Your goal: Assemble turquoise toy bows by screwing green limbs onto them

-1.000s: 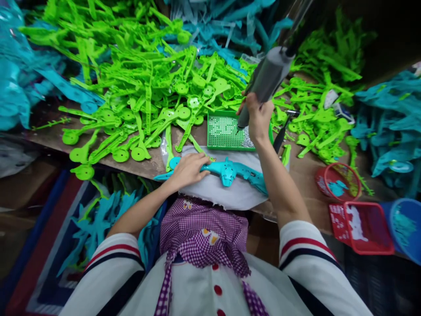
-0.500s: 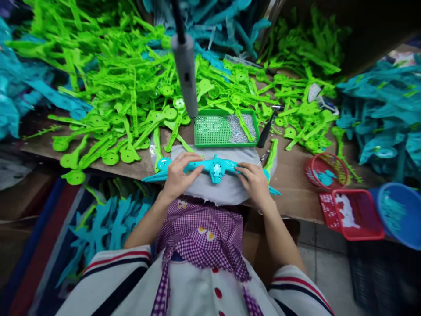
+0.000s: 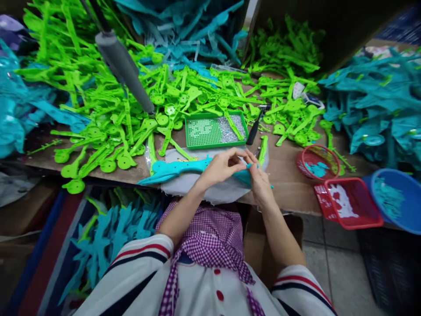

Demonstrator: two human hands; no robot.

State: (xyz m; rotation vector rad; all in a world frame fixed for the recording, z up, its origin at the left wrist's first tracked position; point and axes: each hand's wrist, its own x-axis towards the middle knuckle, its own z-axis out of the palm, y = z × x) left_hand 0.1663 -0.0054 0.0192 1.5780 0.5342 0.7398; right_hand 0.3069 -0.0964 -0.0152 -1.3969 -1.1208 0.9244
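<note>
I see the teal plastic toy body [image 3: 179, 167] lying on a white cloth [image 3: 210, 191] at the desk [image 3: 289, 184] edge, its long axis running left to right. Both hands meet over its right end: my left hand [image 3: 219, 168] reaches across and pinches narrow there, my right hand [image 3: 259, 181] pinches close beside it, fingertips nearly touching. The green screw tray [image 3: 215, 130] sits just beyond; the hanging screwdriver [image 3: 123, 66] swings free, up left.

Workbench [image 3: 289, 184]: brown board top, heaped with green parts [image 3: 131, 96] and teal parts [image 3: 371, 105]. Floor [image 3: 332, 267]: grey tiles at right; striped mat [image 3: 36, 272] at left. Dark panel [image 3: 329, 26] behind, even light.
</note>
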